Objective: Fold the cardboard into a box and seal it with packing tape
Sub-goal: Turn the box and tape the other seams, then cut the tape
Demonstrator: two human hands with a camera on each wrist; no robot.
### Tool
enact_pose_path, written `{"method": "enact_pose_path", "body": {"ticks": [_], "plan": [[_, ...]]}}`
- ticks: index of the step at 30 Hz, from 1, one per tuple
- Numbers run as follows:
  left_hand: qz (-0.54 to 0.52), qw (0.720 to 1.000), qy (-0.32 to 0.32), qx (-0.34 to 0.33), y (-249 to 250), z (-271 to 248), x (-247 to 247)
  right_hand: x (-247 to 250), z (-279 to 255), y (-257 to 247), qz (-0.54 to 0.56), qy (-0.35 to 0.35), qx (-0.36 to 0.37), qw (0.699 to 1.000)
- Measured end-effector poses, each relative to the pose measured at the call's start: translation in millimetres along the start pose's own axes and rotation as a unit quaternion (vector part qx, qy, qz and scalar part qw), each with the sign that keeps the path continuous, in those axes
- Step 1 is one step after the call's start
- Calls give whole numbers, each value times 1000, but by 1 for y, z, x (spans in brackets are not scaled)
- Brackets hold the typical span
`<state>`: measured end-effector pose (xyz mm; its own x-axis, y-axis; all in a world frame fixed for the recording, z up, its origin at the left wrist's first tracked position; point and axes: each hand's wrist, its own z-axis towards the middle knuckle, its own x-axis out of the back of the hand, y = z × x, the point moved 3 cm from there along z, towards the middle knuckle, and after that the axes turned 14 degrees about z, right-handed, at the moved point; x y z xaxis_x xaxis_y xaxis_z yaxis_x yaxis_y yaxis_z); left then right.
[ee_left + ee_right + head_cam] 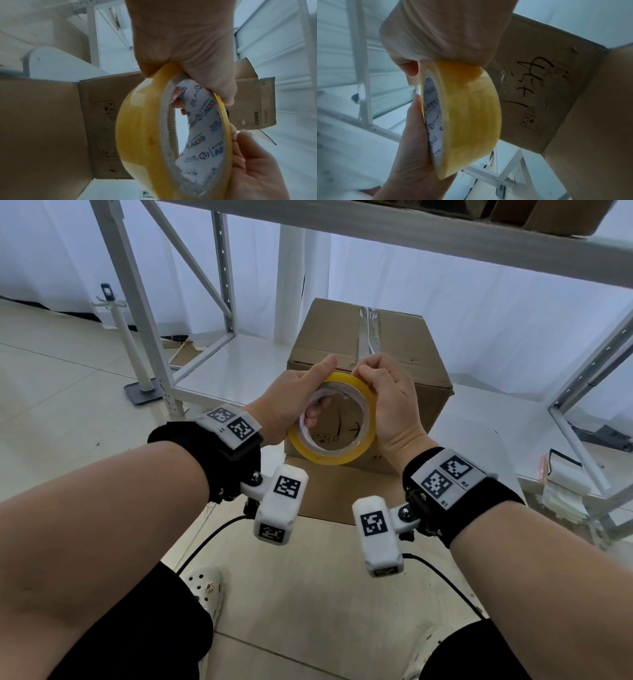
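One brown cardboard box stands on the white shelf. One yellow roll of packing tape is present. Two hands show: one left hand, one right hand. Two white perforated clogs show below.

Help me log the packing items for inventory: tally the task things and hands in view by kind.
Cardboard box: 1
Roll of yellow packing tape: 1
Hands: 2, left hand and right hand, both holding the roll
Total: 4
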<state>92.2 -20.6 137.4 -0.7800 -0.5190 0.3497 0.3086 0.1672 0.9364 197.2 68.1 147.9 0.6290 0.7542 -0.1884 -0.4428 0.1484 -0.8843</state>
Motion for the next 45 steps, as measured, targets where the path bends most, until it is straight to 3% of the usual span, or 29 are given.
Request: {"method": "enact_pose_path", "body": {"ticks": [4,14,19,24,29,35,40,45], "plan": [[-7,999,-24,25,1,0,-3,-1,2,-3,-28,-21,34,999],[14,999,-22,44,-2,-1,-5,3,3,0,-29,27,38,998],[15,999,-32,38,-1,-2,-7,-1,5,-3,-22,-27,26,999],[8,999,-24,35,0,-4,-5,-1,0,-5,-23,24,34,999],[7,999,-31,23,1,-3,-4,-4,4,-8,-27,-18,43,999],[0,1000,-15,11,5,-3,0,-3,-1,-11,-3,39,41,998],[-3,1000,-17,5,5,-2,0,-6,3,-11,14,3,33,999],[-18,1000,-6,6,6,-4,-1,-3,0,-12,-1,34,46,998]]}}
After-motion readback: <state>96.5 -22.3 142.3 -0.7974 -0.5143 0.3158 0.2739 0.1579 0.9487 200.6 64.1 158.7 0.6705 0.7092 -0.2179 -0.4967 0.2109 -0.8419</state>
